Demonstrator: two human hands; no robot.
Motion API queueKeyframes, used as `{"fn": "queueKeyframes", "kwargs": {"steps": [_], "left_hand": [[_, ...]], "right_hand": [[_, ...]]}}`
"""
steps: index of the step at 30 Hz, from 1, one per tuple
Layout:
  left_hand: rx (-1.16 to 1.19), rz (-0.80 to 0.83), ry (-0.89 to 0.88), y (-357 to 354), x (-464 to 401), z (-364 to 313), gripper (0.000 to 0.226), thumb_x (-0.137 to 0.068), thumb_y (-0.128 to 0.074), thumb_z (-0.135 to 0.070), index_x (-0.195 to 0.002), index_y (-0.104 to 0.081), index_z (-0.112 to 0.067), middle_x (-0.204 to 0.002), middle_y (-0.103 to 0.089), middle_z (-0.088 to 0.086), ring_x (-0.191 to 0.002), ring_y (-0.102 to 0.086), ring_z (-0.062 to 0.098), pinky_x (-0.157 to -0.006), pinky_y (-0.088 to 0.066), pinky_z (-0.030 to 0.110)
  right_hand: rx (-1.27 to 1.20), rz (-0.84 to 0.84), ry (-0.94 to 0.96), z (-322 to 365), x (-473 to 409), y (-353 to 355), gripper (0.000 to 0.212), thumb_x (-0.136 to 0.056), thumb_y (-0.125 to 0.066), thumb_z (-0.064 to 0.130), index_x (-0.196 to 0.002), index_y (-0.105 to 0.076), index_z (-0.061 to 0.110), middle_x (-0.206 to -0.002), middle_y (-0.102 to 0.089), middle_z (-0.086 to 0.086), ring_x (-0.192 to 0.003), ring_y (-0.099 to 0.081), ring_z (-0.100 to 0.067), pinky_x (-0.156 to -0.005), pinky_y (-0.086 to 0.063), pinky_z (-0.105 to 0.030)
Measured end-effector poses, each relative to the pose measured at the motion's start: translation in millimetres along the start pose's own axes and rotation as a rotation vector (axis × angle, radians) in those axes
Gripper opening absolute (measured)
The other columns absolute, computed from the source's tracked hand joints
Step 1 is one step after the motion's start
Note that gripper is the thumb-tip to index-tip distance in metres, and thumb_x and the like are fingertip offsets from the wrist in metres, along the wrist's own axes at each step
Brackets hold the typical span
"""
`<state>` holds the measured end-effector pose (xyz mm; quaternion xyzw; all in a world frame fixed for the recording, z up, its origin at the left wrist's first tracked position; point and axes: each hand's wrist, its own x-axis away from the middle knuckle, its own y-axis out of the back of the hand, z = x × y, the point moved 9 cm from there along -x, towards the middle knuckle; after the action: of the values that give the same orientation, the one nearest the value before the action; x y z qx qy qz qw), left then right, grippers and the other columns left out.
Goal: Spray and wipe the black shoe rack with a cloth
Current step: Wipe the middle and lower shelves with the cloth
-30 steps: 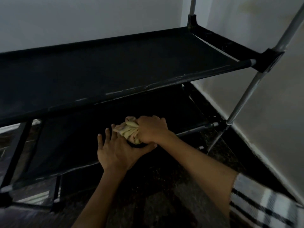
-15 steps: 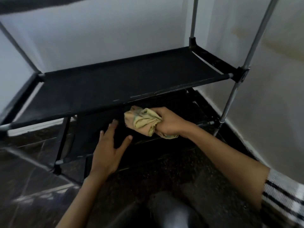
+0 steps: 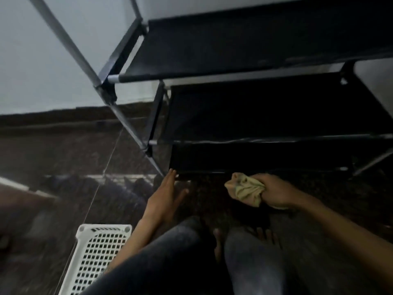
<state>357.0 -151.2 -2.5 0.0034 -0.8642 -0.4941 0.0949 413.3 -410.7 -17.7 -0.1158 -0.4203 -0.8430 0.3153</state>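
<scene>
Down at the bottom of the black shoe rack (image 3: 255, 116), my left hand (image 3: 163, 194) lies flat with straight fingers touching the lowest shelf's front edge, and my right hand (image 3: 274, 190) clutches the bunched yellow cloth (image 3: 244, 190) just in front of that shelf, off the fabric. No spray bottle is in sight. A white basket (image 3: 95, 256) stands beside my knee. I judge the lowest shelf still needs wiping.

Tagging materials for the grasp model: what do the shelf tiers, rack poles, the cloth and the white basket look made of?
Shelf tiers: likely black woven fabric, matte, stretched flat between bars.
Rack poles: probably metal tube, grey with a dull sheen; the black corner joints look like plastic.
Cloth: soft yellowish textile, crumpled in the right hand.
Basket: white moulded plastic, by its grid of holes.
</scene>
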Motion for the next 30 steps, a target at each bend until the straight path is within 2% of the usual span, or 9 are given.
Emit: {"fn": "queueKeyframes", "kwargs": {"steps": [4,6,8,11,16,20,22,27,30], "left_hand": [[-0.052,0.088,-0.012,-19,-29,19,0.078,-0.091,-0.052,-0.046,-0.150,-0.010,-0.017,-0.158,-0.011,0.000,-0.142,-0.023,0.016,-0.111,-0.026,0.031],[-0.094,0.117,-0.023,-25,-41,25,0.080,-0.091,-0.052,-0.046,-0.151,-0.008,-0.017,-0.159,-0.007,-0.001,-0.142,-0.023,0.017,-0.111,-0.026,0.032],[-0.164,0.190,-0.014,-33,-50,33,0.081,-0.091,-0.051,-0.047,-0.151,-0.004,-0.018,-0.159,0.000,-0.003,-0.142,-0.022,0.018,-0.111,-0.027,0.034],[-0.260,0.327,-0.003,-48,-58,45,0.084,-0.091,-0.051,-0.047,-0.150,0.001,-0.019,-0.158,0.009,-0.002,-0.145,-0.014,0.020,-0.114,-0.025,0.037],[-0.341,0.398,-0.022,-64,-60,57,0.086,-0.090,-0.056,-0.040,-0.151,-0.002,-0.015,-0.158,0.010,0.006,-0.146,-0.003,0.020,-0.117,-0.019,0.036],[-0.382,0.324,-0.098,-53,-61,52,0.077,-0.089,-0.056,-0.034,-0.150,-0.012,-0.016,-0.158,-0.010,0.005,-0.143,-0.021,0.024,-0.112,-0.029,0.041],[-0.439,0.309,-0.076,-47,-62,54,0.074,-0.090,-0.054,-0.035,-0.150,-0.015,-0.017,-0.156,-0.017,0.005,-0.138,-0.030,0.027,-0.108,-0.034,0.042],[-0.523,0.269,-0.038,-43,-66,50,0.068,-0.091,-0.051,-0.035,-0.149,-0.018,-0.023,-0.153,-0.018,-0.001,-0.125,-0.044,0.031,-0.090,-0.046,0.045],[-0.616,0.241,-0.069,-44,-66,43,0.068,-0.093,-0.047,-0.037,-0.150,-0.010,-0.031,-0.152,-0.019,0.003,-0.123,-0.047,0.031,-0.091,-0.045,0.045]], "right_hand": [[0.152,-0.110,-0.043,4,-33,-14,0.053,-0.086,-0.051,0.013,-0.134,-0.047,0.034,-0.138,-0.048,0.007,-0.128,-0.041,-0.023,-0.102,-0.035,-0.047],[0.222,-0.190,-0.026,14,-43,-19,0.059,-0.087,-0.050,0.013,-0.139,-0.039,0.039,-0.145,-0.038,0.012,-0.135,-0.030,-0.021,-0.104,-0.029,-0.047],[0.290,-0.291,0.002,28,-50,-25,0.063,-0.086,-0.051,0.014,-0.140,-0.035,0.043,-0.149,-0.031,0.015,-0.137,-0.024,-0.019,-0.102,-0.026,-0.044],[0.347,-0.423,0.069,51,-59,-40,0.062,-0.085,-0.055,0.020,-0.138,-0.035,0.044,-0.147,-0.031,0.018,-0.136,-0.023,-0.017,-0.095,-0.026,-0.042],[0.318,-0.374,0.065,76,-84,-73,0.058,-0.087,-0.058,0.027,-0.137,-0.035,0.045,-0.144,-0.033,0.018,-0.136,-0.022,-0.020,-0.095,-0.024,-0.045],[0.245,-0.415,0.143,107,-101,-73,0.056,-0.087,-0.060,0.026,-0.136,-0.039,0.041,-0.140,-0.039,0.013,-0.134,-0.025,-0.021,-0.096,-0.024,-0.045],[0.277,-0.389,0.151,121,-119,-72,0.052,-0.088,-0.060,0.028,-0.135,-0.040,0.039,-0.138,-0.041,0.011,-0.133,-0.027,-0.022,-0.098,-0.025,-0.047],[0.330,-0.267,0.043,121,-153,-69,0.046,-0.081,-0.068,0.041,-0.123,-0.052,0.032,-0.126,-0.052,0.006,-0.127,-0.037,-0.026,-0.098,-0.027,-0.049],[0.298,-0.291,-0.070,88,-149,-45,0.045,-0.082,-0.061,0.048,-0.120,-0.055,0.025,-0.123,-0.055,0.000,-0.122,-0.043,-0.027,-0.092,-0.033,-0.048]]}}
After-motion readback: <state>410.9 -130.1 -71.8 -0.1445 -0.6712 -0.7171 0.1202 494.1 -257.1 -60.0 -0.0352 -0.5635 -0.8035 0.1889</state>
